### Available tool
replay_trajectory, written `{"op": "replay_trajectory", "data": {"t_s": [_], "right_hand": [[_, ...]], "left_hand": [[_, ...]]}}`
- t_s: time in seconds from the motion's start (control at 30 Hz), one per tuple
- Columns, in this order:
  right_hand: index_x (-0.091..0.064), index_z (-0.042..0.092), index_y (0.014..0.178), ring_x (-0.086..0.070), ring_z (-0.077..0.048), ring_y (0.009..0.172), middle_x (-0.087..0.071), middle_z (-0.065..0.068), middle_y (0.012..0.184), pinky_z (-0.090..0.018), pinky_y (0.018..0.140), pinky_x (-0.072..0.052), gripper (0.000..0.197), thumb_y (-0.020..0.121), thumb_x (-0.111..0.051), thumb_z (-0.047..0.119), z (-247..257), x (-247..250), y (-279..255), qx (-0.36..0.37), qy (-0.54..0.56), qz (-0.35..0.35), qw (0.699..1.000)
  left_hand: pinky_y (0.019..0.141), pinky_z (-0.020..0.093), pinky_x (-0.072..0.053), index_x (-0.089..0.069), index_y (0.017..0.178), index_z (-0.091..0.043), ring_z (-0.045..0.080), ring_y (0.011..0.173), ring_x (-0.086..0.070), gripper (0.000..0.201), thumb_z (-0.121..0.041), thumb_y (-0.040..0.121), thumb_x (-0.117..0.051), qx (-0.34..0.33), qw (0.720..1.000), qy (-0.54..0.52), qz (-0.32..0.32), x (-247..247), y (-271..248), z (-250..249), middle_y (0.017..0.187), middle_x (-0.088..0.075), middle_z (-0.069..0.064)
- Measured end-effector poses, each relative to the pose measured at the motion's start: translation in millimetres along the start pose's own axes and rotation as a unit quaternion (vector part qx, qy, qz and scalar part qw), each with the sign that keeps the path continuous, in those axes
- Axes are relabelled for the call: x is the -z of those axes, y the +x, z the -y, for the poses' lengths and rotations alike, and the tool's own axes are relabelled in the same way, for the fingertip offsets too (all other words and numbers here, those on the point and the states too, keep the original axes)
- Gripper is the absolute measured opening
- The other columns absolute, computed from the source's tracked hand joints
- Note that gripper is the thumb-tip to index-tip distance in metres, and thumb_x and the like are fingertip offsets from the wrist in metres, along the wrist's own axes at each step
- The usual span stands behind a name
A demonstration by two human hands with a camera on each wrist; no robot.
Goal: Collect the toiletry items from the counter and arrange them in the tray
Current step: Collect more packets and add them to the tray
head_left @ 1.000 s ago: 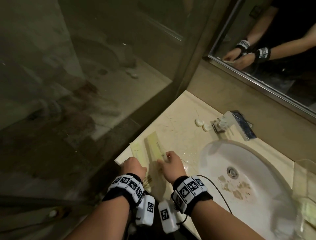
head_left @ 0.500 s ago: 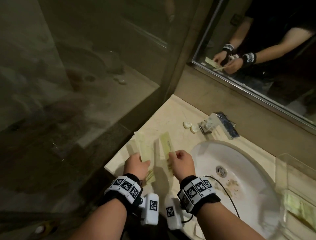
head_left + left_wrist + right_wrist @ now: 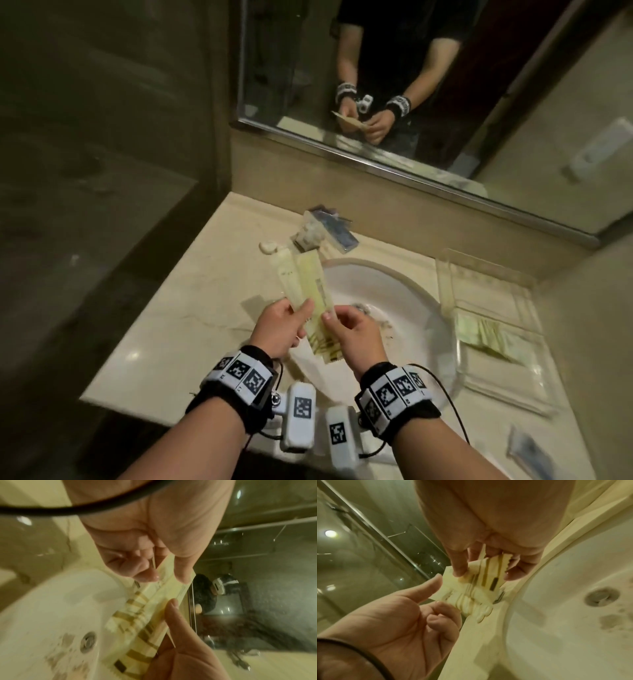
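Two long flat pale-yellow packets (image 3: 310, 287) overlap above the sink's left rim. My left hand (image 3: 303, 310) pinches them from the left between thumb and fingers, as the left wrist view shows for this hand (image 3: 164, 577) on the packets (image 3: 154, 609). From the right, my right hand (image 3: 330, 315) pinches the striped lower end; the right wrist view has this hand (image 3: 484, 572) on that end of the packets (image 3: 481, 582). A clear tray (image 3: 445, 291) sits on the counter right of the sink, with yellow packets (image 3: 486, 334) lying in it.
The white sink (image 3: 394, 291) lies under and to the right of the hands. Small white caps (image 3: 269, 246), a clear box (image 3: 310, 231) and a dark blue packet (image 3: 337, 229) lie at the counter's back. Another blue packet (image 3: 527, 448) is at front right. A mirror (image 3: 376, 85) faces me.
Both hands lifted the packets off the counter's left side, moved right over the sink rim and brought them together. The head view swung right toward the mirror and tray.
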State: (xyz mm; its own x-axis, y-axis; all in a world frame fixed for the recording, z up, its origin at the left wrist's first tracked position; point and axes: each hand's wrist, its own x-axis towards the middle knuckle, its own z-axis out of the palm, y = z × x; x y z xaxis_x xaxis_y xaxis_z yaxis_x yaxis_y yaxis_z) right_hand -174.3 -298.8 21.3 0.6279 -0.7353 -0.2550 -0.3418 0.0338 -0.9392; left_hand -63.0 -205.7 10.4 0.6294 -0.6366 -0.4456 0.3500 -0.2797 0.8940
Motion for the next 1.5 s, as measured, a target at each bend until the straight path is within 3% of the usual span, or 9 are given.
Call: {"op": "replay_trajectory", "data": {"t_s": [0.1, 0.17, 0.3, 0.5, 0.67, 0.83, 1.13, 1.33, 1.5], "right_hand": [[-0.073, 0.01, 0.099, -0.067, -0.003, 0.07, -0.072, 0.007, 0.082, -0.02, 0.063, -0.054, 0.017, 0.095, -0.057, 0.016, -7.7, 46.1, -2.9, 0.004, -0.014, -0.01, 1.0], [-0.073, 0.015, 0.102, -0.068, -0.011, 0.082, -0.072, 0.004, 0.092, -0.024, 0.07, -0.056, 0.019, 0.096, -0.055, 0.018, -16.1, 78.5, -4.7, 0.015, -0.037, -0.02, 0.999], [-0.07, 0.02, 0.111, -0.064, -0.014, 0.092, -0.069, -0.001, 0.103, -0.013, 0.072, -0.048, 0.023, 0.097, -0.052, 0.021, -36.4, 147.5, -6.9, 0.03, -0.129, -0.039, 0.99], [-0.054, 0.023, 0.13, -0.05, -0.014, 0.112, -0.056, 0.001, 0.121, -0.029, 0.1, -0.041, 0.041, 0.091, -0.059, 0.033, -62.4, 245.9, -11.3, 0.082, -0.326, -0.078, 0.939], [-0.054, 0.025, 0.124, -0.047, -0.013, 0.115, -0.057, 0.007, 0.123, -0.034, 0.102, -0.039, 0.045, 0.082, -0.065, 0.038, -64.8, 318.6, -10.0, 0.102, -0.416, -0.057, 0.902], [-0.054, 0.025, 0.111, -0.056, -0.015, 0.102, -0.064, 0.005, 0.109, -0.035, 0.091, -0.046, 0.038, 0.079, -0.071, 0.033, -76.1, 369.9, 2.3, 0.097, -0.451, -0.041, 0.887], [-0.057, 0.018, 0.112, -0.057, -0.016, 0.101, -0.063, 0.002, 0.112, -0.022, 0.086, -0.041, 0.032, 0.084, -0.07, 0.019, -115.9, 414.3, 32.6, 0.082, -0.44, -0.016, 0.894], [-0.057, 0.021, 0.112, -0.05, -0.016, 0.11, -0.058, 0.006, 0.117, -0.035, 0.1, -0.04, 0.034, 0.082, -0.072, 0.029, -128.9, 435.5, 42.5, 0.049, -0.455, 0.006, 0.889], [-0.056, 0.027, 0.105, -0.047, -0.014, 0.11, -0.057, 0.008, 0.116, -0.035, 0.101, -0.039, 0.032, 0.079, -0.073, 0.037, -130.3, 442.8, 49.7, 0.027, -0.442, 0.029, 0.896]], "left_hand": [[0.044, 0.022, -0.036, -0.064, 0.083, -0.014, 0.013, 0.047, -0.043, 0.009, -0.02, 0.088, -0.068, -0.027, 0.999, 0.027, 0.037, -47.1, -1.0, -4.9, 0.051, -0.053, -0.002], [0.043, 0.02, -0.036, -0.065, 0.083, -0.015, 0.012, 0.046, -0.044, 0.005, -0.016, 0.087, -0.068, -0.031, 0.997, 0.04, 0.054, -80.5, -0.7, -4.2, 0.048, -0.055, -0.007], [0.044, 0.022, -0.039, -0.068, 0.094, -0.003, 0.012, 0.048, -0.051, 0.012, -0.013, 0.086, -0.068, -0.015, 0.995, 0.052, 0.087, -148.7, -1.5, 1.1, 0.064, -0.063, 0.008], [0.047, 0.024, -0.046, -0.064, 0.085, 0.001, 0.016, 0.045, -0.055, 0.014, -0.012, 0.084, -0.069, 0.024, 0.995, 0.04, 0.091, -257.9, 1.1, 17.3, 0.06, -0.063, 0.012], [0.047, 0.026, -0.033, -0.051, 0.068, -0.009, 0.017, 0.044, -0.04, 0.027, -0.019, 0.075, -0.074, 0.075, 0.994, 0.013, 0.082, -339.2, 10.1, 26.7, 0.053, -0.05, 0.004], [0.047, 0.026, -0.033, -0.056, 0.072, -0.006, 0.016, 0.041, -0.042, 0.026, -0.024, 0.071, -0.076, 0.118, 0.988, -0.007, 0.096, -398.5, 18.8, 32.1, 0.048, -0.051, 0.001], [0.046, 0.024, -0.039, -0.062, 0.059, -0.008, 0.016, 0.04, -0.046, 0.027, -0.021, 0.08, -0.072, 0.164, 0.981, -0.024, 0.097, -433.6, 38.8, 39.8, 0.045, -0.055, 0.002], [0.043, 0.021, -0.046, -0.065, 0.097, -0.007, 0.01, 0.039, -0.051, 0.016, -0.016, 0.085, -0.069, 0.093, 0.995, -0.009, 0.018, -412.7, 62.4, 34.3, 0.061, -0.063, 0.004], [0.056, 0.027, -0.052, -0.064, 0.088, -0.01, 0.014, 0.049, -0.055, 0.003, -0.009, 0.087, -0.067, 0.073, 0.997, 0.029, 0.015, -394.7, 65.8, 27.3, 0.078, -0.068, 0.01]]}}
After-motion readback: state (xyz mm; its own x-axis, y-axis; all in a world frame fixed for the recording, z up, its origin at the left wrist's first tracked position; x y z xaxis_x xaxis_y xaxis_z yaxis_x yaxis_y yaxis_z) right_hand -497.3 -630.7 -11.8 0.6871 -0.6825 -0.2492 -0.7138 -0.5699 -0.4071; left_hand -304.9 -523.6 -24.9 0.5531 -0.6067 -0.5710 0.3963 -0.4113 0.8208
